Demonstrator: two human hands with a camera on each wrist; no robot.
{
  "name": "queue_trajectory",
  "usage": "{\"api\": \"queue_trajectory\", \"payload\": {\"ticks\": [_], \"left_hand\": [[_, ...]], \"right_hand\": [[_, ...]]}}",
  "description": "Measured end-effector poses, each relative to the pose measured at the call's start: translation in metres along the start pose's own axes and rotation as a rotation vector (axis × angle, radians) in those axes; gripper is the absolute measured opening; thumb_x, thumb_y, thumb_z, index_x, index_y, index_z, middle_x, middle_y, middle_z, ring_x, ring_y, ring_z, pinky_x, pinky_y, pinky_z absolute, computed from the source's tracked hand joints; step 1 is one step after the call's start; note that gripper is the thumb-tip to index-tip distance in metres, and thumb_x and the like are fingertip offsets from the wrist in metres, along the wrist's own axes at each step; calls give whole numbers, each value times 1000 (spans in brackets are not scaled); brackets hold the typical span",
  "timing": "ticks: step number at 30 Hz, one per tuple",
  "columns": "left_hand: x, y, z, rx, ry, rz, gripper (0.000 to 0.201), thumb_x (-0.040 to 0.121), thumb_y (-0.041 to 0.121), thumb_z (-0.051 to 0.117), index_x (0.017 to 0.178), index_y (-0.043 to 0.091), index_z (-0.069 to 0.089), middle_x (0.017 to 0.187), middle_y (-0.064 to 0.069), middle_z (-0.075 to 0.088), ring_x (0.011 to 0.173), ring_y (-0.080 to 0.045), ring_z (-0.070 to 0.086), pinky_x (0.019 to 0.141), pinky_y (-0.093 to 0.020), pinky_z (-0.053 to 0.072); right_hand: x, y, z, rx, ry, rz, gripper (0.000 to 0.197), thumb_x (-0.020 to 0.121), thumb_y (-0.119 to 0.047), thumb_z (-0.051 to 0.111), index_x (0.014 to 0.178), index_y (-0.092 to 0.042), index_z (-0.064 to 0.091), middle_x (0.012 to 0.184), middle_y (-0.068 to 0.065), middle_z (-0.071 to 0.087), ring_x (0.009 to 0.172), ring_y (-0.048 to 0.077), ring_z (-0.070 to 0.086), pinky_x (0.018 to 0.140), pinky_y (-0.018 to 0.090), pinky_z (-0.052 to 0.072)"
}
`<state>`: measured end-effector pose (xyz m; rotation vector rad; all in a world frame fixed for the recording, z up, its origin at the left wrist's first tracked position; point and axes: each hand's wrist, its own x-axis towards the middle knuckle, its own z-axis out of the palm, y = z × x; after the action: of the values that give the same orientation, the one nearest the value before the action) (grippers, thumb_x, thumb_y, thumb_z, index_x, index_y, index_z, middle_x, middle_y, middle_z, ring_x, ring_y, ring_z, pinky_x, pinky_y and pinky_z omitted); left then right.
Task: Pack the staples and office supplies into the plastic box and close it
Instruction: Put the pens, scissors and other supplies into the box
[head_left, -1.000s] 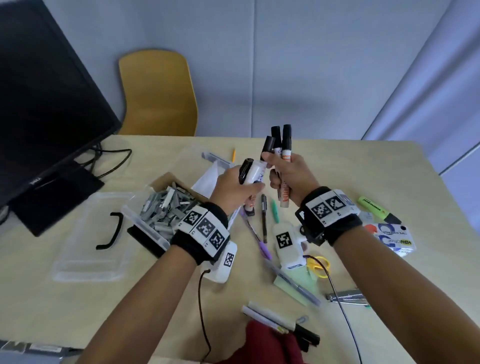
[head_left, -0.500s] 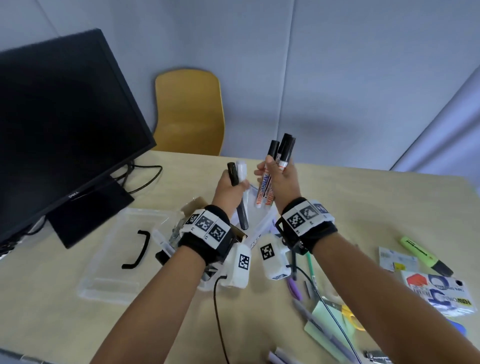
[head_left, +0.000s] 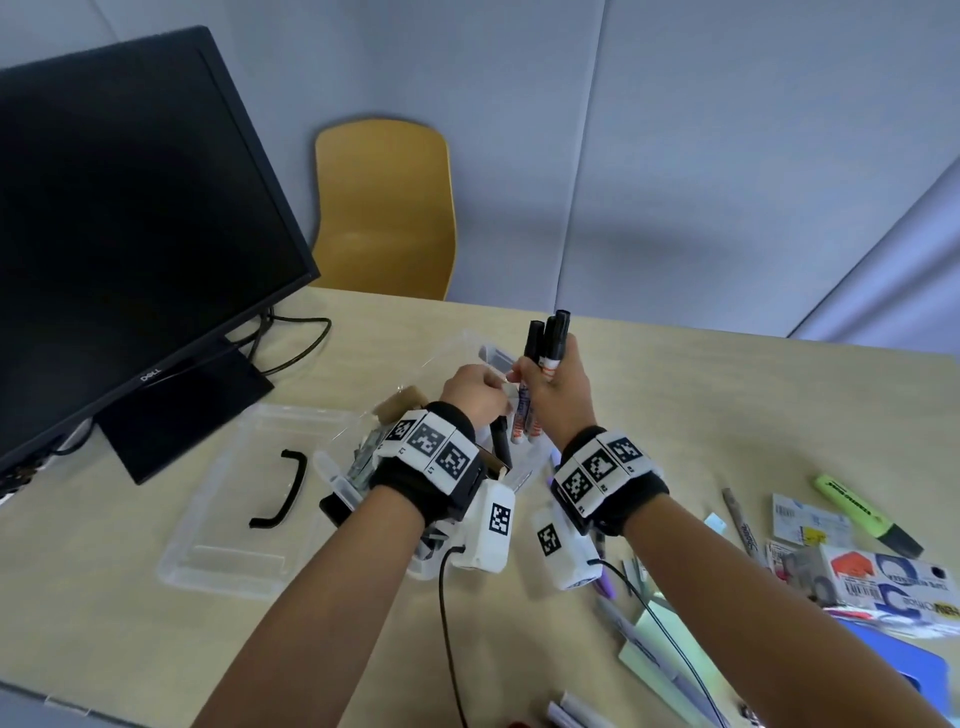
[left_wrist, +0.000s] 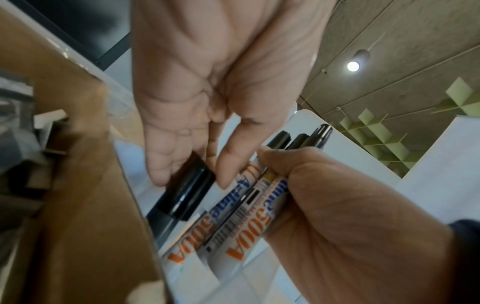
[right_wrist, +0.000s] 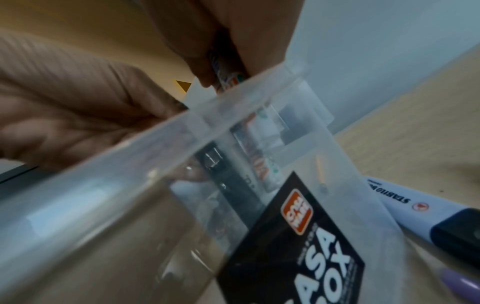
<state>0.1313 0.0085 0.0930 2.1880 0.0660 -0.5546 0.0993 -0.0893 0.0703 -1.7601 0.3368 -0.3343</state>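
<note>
The right hand (head_left: 558, 387) grips three markers (head_left: 540, 384) upright, tips down, directly above the plastic box (head_left: 524, 462); the left hand (head_left: 475, 392), just left, pinches a black marker (head_left: 501, 441).

I read the plastic box (right_wrist: 130, 201) as clear, glossy plastic (label matt black), the markers (left_wrist: 249, 205) as smooth printed plastic with glossy caps, and the tabletop (head_left: 727, 405) as matt pale wood laminate.
</note>
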Motion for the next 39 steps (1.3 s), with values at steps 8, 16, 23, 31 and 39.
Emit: {"api": "queue_trajectory", "payload": {"ticks": [8, 16, 23, 31, 39], "left_hand": [[2, 0, -18, -18, 187, -1, 25, 80, 0, 61, 60, 13, 56, 100, -22, 66, 93, -36, 65, 83, -40, 56], [-6, -17, -51, 47, 57, -38, 22, 90, 1, 49, 72, 11, 56, 98, -17, 61, 72, -25, 63, 51, -19, 55], [-17, -13, -48, 51, -194, -28, 22, 90, 1, 55, 110, 11, 60, 98, -10, 53, 62, -14, 59, 48, -13, 51], [-24, -4, -40, 215, -144, 107, 11, 90, 13, 60, 100, 11, 63, 98, -12, 63, 81, -25, 66, 87, -33, 54], [-20, 13, -23, 298, -39, 223, 21, 90, 6, 56, 107, 3, 67, 114, -17, 64, 104, -30, 62, 94, -32, 49]], "right_hand": [[-2, -9, -4, -232, -200, 5, 30, 88, -5, 52, 117, -6, 45, 105, 16, 62, 94, 29, 57, 76, 29, 42], [-4, -22, -7, -677, -629, -87, 16, 84, -5, 53, 87, -17, 44, 83, 0, 56, 80, 21, 52, 70, 27, 40], [1, -22, 9, -898, -808, 47, 30, 74, -11, 69, 60, -20, 44, 60, -5, 50, 55, 8, 47, 50, 19, 35], [5, -25, 7, -777, -787, 112, 26, 69, -8, 74, 55, -12, 52, 55, 0, 55, 52, 13, 50, 58, 25, 41], [6, -36, -22, -675, -550, 188, 30, 67, -17, 81, 83, -1, 61, 77, 5, 58, 71, 17, 55, 65, 21, 46]]}}
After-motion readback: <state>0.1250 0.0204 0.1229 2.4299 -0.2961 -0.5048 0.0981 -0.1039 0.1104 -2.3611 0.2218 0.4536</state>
